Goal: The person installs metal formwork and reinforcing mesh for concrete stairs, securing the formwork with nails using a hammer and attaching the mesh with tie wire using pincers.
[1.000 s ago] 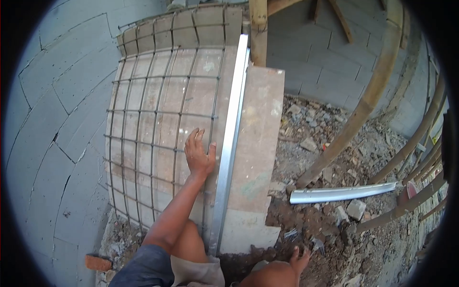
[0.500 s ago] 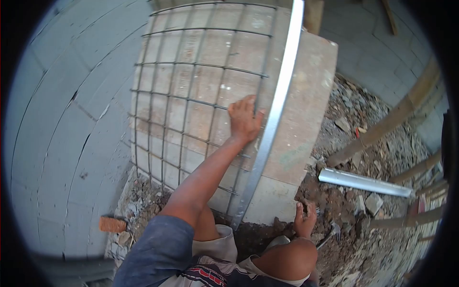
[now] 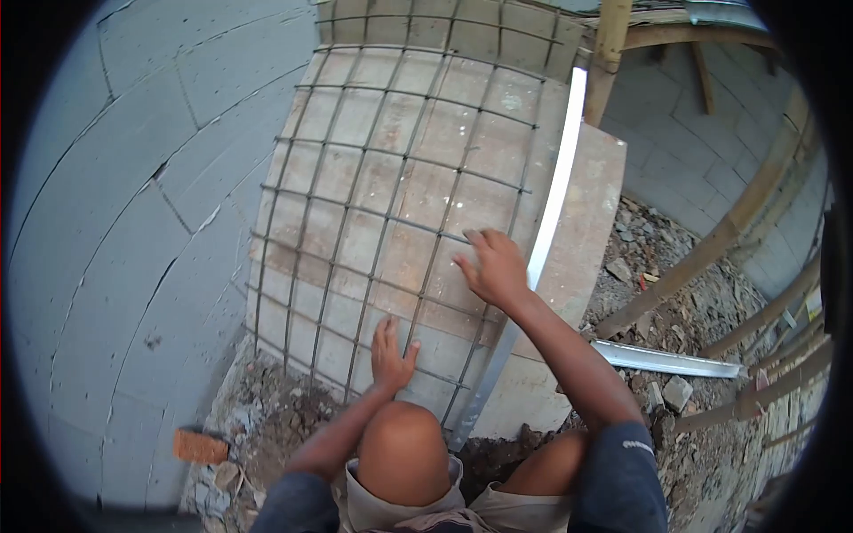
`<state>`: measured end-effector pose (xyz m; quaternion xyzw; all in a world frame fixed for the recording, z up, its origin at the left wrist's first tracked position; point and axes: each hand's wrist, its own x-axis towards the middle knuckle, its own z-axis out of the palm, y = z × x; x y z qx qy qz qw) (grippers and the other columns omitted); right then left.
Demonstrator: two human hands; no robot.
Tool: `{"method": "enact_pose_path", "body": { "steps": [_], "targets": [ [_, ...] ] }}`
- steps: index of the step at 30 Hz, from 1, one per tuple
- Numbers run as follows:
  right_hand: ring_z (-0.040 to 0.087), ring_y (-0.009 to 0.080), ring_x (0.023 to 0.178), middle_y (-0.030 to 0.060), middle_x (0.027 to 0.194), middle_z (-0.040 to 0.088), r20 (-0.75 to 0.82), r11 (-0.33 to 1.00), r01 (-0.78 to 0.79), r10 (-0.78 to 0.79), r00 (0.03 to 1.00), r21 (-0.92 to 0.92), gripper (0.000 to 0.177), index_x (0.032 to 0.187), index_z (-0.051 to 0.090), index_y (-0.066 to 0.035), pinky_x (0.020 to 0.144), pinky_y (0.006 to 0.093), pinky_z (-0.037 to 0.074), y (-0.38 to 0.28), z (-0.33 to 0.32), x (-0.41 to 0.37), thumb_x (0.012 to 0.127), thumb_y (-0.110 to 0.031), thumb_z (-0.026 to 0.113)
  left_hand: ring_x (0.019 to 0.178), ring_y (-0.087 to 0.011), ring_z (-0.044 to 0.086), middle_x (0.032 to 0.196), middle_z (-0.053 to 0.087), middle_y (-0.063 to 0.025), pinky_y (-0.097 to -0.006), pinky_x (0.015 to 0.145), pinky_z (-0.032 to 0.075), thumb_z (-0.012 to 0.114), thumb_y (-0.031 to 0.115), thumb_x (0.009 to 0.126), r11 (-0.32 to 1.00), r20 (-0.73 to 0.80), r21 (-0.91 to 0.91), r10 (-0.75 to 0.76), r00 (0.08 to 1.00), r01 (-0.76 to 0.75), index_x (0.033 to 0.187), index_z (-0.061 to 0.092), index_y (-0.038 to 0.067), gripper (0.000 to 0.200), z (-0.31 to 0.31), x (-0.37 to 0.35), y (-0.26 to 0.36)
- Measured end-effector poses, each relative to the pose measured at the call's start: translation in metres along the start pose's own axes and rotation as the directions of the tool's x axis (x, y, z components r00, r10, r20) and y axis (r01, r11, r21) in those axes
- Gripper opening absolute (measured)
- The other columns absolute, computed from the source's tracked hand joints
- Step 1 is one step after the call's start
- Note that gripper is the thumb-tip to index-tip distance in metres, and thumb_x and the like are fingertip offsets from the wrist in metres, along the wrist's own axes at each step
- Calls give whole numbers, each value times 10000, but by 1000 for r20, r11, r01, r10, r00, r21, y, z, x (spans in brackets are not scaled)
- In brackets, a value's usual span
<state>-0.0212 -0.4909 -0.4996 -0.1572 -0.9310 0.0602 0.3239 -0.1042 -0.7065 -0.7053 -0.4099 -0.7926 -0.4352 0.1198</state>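
A dark steel rod mesh (image 3: 407, 157) lies over the pale, stained panel (image 3: 593, 200). My left hand (image 3: 393, 362) is at the mesh's lower part, fingers spread among the rods. Farther up and to the right, my right hand (image 3: 499, 268) is over the mesh's right side, its fingers apart and their tips near a crosswise rod; whether they touch it is unclear. Just right of the mesh, a long shiny metal strip (image 3: 560, 169) runs along the panel, passing partly behind my right wrist.
A grey block wall (image 3: 133, 249) rises on the left, with a broken brick (image 3: 201, 447) at its foot. Rubble and soil (image 3: 662, 244) cover the ground at right, where another metal piece (image 3: 666, 359) lies near slanting bamboo poles (image 3: 702, 258).
My left hand has moved from the mesh's right side down and left to its lower part. My right hand has risen from beside my knee to the mesh. The view has shifted.
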Motion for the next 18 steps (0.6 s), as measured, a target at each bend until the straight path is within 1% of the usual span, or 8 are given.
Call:
{"method": "enact_pose_path", "body": {
  "steps": [2,3,5,8,10,12,14,18],
  "targets": [
    [585,332,1050,174,1061,619,82,982,-127,139,987,-143,519,1140,631,-1,900,439,471,0,37,31,924,-471,602,1212,-438,467,1378,451,-251,-510,1025,339,625,356,905,999,23,-40,11,1000,-10,1345,481,6,580,10,-3,4],
    [585,332,1050,174,1061,619,71,977,-135,149,986,-164,519,1140,631,-1,900,439,471,1,55,35,924,-471,602,1212,-438,467,1378,451,-251,-510,1025,339,625,356,905,998,24,-61,26,999,-25,1345,481,6,580,13,-5,3],
    [590,325,1021,162,1055,621,84,945,-198,227,970,-262,613,1132,634,9,887,448,474,7,82,43,939,-562,526,1160,-388,505,1367,477,-225,-498,1015,321,610,436,906,996,-56,44,76,995,-74,1286,543,11,573,18,-3,-1],
    [571,321,1064,164,1093,617,72,939,-269,290,954,-217,651,1131,637,2,945,460,439,4,84,50,932,-604,502,1163,-371,504,1361,495,-218,-504,1025,298,614,467,886,998,-112,-28,55,992,-58,1264,562,16,591,21,-3,-6],
    [542,332,1126,177,1142,601,11,946,-242,250,968,-215,682,1151,632,0,995,476,399,5,85,50,914,-628,513,1194,-369,502,1362,507,-214,-512,1048,282,613,492,874,998,-107,-34,54,993,-58,1241,575,25,596,25,-4,-9],
    [512,343,1189,190,1191,586,-46,952,-213,208,977,-218,714,1170,628,-1,1046,491,359,8,91,49,896,-653,524,1246,-371,490,1362,513,-207,-525,1079,256,599,504,879,993,-102,57,113,988,-107,1234,574,35,588,30,-4,-13],
    [436,357,1293,202,1310,519,-183,946,-154,104,978,-284,822,1228,581,15,1106,511,275,12,101,47,855,-716,529,1273,-370,479,1366,515,-204,-535,1096,236,588,513,886,992,-100,59,113,989,-108,1237,571,41,588,36,-6,-19],
    [393,372,1343,202,1360,488,-176,940,-190,144,974,-282,890,1262,557,18,1118,526,261,28,114,53,814,-751,550,1323,-366,452,1415,491,-206,-556,1128,195,550,550,904,990,-114,106,109,988,-97,1267,556,62,609,55,1,-25]
  ]
}}
